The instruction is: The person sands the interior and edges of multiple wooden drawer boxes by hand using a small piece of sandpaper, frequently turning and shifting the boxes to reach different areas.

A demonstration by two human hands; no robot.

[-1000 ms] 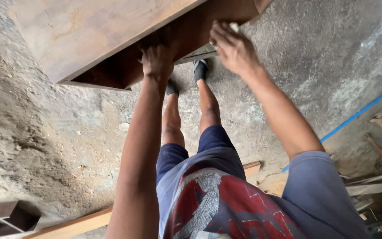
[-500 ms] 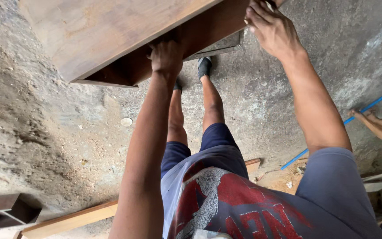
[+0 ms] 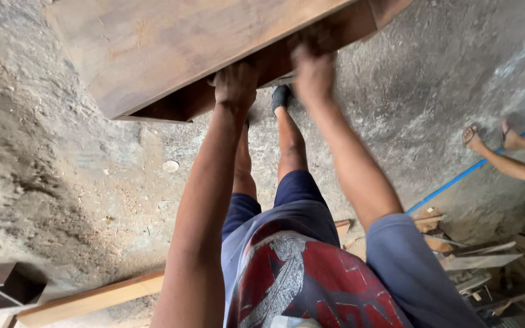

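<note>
Fingers of left hand (image 3: 235, 85) and right hand (image 3: 313, 71) clenched on wooden panel (image 3: 171, 42), fingertips hidden.

Light: soft, even daylight, moderately bright, no glare.
Shadows: dark beneath the wooden panel (image 3: 202, 48), deepest on its underside edge by the left hand (image 3: 235, 85) and right hand (image 3: 313, 74).
Blur: slight motion softness on both hands.
Edges: wide-angle stretching toward the corners.
Floor: concrete floor (image 3: 62, 182) texture fairly sharp.

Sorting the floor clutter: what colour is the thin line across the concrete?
Blue, seen in the head view: the line runs diagonally at right.
</note>
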